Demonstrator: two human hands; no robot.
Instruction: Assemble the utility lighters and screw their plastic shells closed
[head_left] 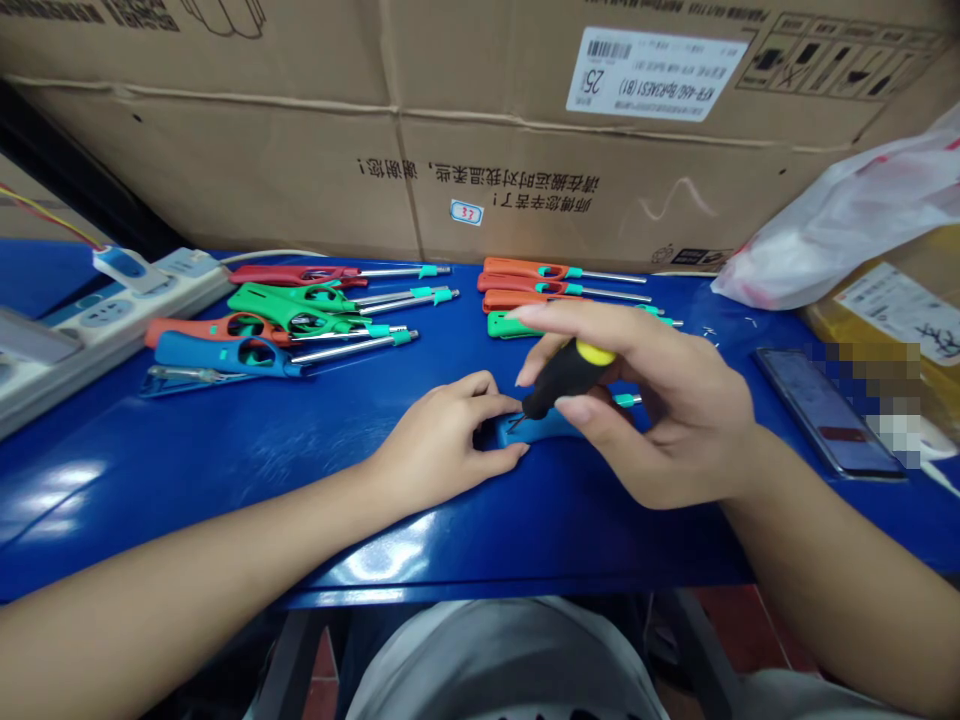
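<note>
My left hand (450, 435) is closed around the handle end of a blue stick lighter (536, 428) that lies flat on the blue table (225, 470). My right hand (645, 400) grips a small black screwdriver with a yellow cap (564, 375), its tip down on the lighter's body next to my left fingers. The lighter's green-tipped nozzle shows just right of the screwdriver, mostly hidden by my right hand.
A pile of green, red, orange and blue stick lighters (292, 315) lies at the left. Several orange and green ones (555, 285) lie behind my hands. A power strip (112, 310) sits far left, a phone (825, 410) at right, a plastic bag (847, 215) and cardboard boxes (480, 120) behind.
</note>
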